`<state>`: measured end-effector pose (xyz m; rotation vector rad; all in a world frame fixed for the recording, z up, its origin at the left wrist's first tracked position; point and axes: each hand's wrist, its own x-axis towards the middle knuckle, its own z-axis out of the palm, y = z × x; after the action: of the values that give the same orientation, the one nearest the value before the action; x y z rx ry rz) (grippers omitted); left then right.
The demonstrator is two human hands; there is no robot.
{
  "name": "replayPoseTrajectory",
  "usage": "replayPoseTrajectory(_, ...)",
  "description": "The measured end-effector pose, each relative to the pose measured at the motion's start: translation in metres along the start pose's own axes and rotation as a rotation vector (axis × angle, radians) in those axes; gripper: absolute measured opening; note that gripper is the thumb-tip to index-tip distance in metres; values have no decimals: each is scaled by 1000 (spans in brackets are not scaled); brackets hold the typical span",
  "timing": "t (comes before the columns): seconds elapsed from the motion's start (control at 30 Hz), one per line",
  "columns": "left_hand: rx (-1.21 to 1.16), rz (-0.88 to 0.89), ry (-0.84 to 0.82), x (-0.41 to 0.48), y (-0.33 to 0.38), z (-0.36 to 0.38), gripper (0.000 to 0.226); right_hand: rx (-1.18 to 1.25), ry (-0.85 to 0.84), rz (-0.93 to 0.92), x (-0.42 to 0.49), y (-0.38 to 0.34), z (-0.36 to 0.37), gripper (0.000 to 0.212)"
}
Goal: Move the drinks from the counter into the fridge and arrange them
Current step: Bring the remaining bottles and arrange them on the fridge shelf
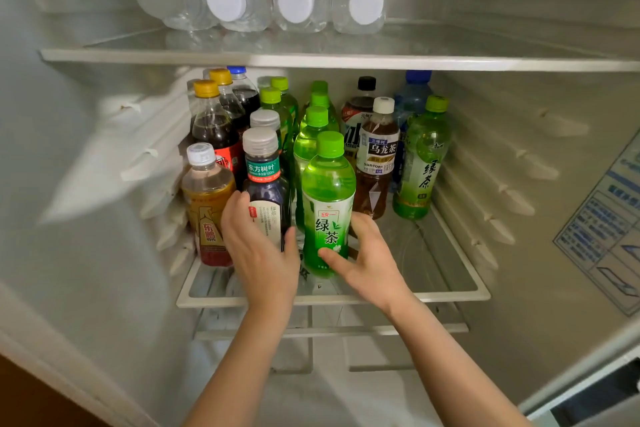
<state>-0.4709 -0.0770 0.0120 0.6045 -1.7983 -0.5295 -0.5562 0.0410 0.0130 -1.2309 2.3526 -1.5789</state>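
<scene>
Both hands on front-row bottles, middle fridge shelf (450,295).
Left hand (260,250) wraps dark tea bottle (266,184); right hand (367,262) grips green tea bottle (327,198) at its 3 o'clock; likely lining up rows by type.

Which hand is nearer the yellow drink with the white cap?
Left hand. It grips the dark bottle beside the yellow drink; right hand holds the front green bottle farther right.

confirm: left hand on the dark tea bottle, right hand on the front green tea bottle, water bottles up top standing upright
Not upright: the head view shows the water bottles lying on their sides. The left hand on the dark tea bottle and right hand on the front green tea bottle are correct.
</scene>
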Motion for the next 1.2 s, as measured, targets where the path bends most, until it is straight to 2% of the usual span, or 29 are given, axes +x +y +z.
replayPoseTrajectory(0.13, -39, 11, 16, -6, -8, 1, 69, 70, -8, 32, 6, 2, 3, 65)
replayPoseTrajectory(0.4, -85, -67, 25, -17, -23, 2, 56, 89, 66, 28, 8, 6, 17, 62)
replayPoseTrajectory(0.5, -96, -104, 66, -18, -25, 2, 61, 92, 100, 16, 8, 5, 24, 61)
replayPoseTrajectory(0.6, -6, -144, 115, -19, -26, 2, 72, 86, 135, 14, 7, 6, 28, 61)
replayPoseTrajectory(0.8, -10, -253, -33, -15, -28, 6, 98, 97, 156, 28, 4, 6, 33, 63)
replayPoseTrajectory(1.2, -10, -260, -53, -16, -29, 8, 98, 98, 158, 17, 5, 8, 35, 64)
